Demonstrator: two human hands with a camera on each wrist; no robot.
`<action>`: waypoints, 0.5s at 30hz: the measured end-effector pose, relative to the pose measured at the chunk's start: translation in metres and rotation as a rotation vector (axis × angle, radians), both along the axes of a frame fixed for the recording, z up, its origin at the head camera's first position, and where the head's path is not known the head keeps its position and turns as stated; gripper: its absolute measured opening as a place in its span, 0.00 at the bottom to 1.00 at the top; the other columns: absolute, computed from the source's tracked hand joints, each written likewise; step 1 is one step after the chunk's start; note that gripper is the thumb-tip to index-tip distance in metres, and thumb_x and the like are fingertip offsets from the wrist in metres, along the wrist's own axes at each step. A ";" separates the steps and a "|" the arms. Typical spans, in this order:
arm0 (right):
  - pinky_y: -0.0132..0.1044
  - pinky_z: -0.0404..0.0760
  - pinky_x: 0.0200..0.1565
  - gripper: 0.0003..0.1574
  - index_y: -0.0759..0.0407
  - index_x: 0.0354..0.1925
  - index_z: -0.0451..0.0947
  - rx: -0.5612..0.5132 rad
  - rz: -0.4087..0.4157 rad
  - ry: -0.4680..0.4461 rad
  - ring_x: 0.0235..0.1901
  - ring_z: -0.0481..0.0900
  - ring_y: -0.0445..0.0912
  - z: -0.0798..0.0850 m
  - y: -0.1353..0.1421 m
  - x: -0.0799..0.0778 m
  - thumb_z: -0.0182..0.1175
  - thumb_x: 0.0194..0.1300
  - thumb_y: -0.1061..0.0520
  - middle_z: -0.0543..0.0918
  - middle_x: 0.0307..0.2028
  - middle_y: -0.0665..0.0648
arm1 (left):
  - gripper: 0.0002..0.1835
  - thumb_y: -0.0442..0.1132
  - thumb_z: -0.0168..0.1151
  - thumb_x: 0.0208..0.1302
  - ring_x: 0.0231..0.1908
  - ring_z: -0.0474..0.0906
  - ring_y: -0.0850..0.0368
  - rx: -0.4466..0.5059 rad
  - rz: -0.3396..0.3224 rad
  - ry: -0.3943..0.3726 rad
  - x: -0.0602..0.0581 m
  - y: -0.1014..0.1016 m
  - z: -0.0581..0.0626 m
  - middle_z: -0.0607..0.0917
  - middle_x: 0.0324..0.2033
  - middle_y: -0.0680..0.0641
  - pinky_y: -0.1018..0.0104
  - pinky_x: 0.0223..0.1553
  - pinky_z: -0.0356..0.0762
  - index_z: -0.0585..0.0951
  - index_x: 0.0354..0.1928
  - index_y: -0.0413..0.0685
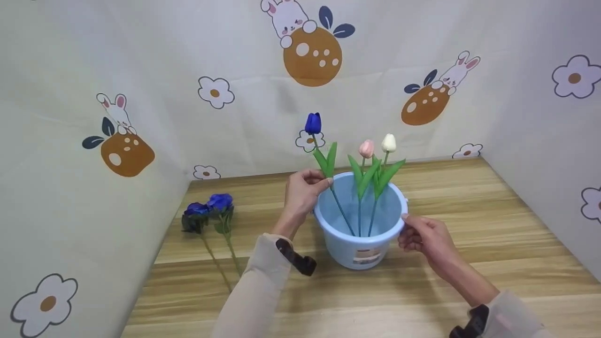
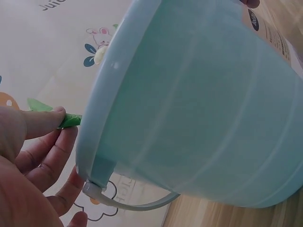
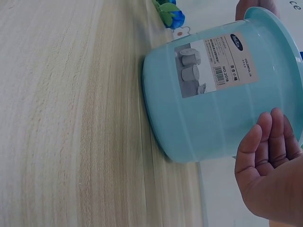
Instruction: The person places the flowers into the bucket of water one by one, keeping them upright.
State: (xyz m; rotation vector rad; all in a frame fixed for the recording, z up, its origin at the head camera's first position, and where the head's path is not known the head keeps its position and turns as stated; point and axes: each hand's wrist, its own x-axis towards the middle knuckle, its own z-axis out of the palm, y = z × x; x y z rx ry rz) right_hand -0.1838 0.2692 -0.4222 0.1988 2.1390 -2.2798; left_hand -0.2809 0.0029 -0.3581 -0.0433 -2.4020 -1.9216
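A light blue bucket (image 1: pixel 361 253) stands upright on the wooden table. My left hand (image 1: pixel 303 192) is at its left rim and pinches a blue tulip (image 1: pixel 313 123) by the green base of its leaves, between thumb and fingers. The tulip's stem slants down inside the bucket. A pink tulip (image 1: pixel 366 149) and a white tulip (image 1: pixel 389 142) stand in the bucket too. My right hand (image 1: pixel 429 239) holds the right side of the rim, thumb on top and fingers bent below against the wall. In the right wrist view its fingers (image 3: pixel 277 137) lie by the labelled side.
Two blue roses (image 1: pixel 220 202) with long stems lie on the table (image 1: pixel 469 202) left of the bucket, partly behind my left forearm. The bucket's handle (image 2: pixel 142 206) hangs down at its left side. A patterned cloth (image 1: pixel 253 117) encloses the table at the back and sides.
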 end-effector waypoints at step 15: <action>0.34 0.85 0.30 0.24 0.62 0.26 0.82 0.002 0.017 0.012 0.23 0.82 0.44 0.000 0.001 0.001 0.54 0.81 0.56 0.83 0.21 0.53 | 0.07 0.35 0.76 0.64 0.40 0.83 0.56 -0.034 -0.007 -0.018 0.000 0.007 -0.001 0.88 0.36 0.47 0.67 0.42 0.80 0.88 0.41 0.43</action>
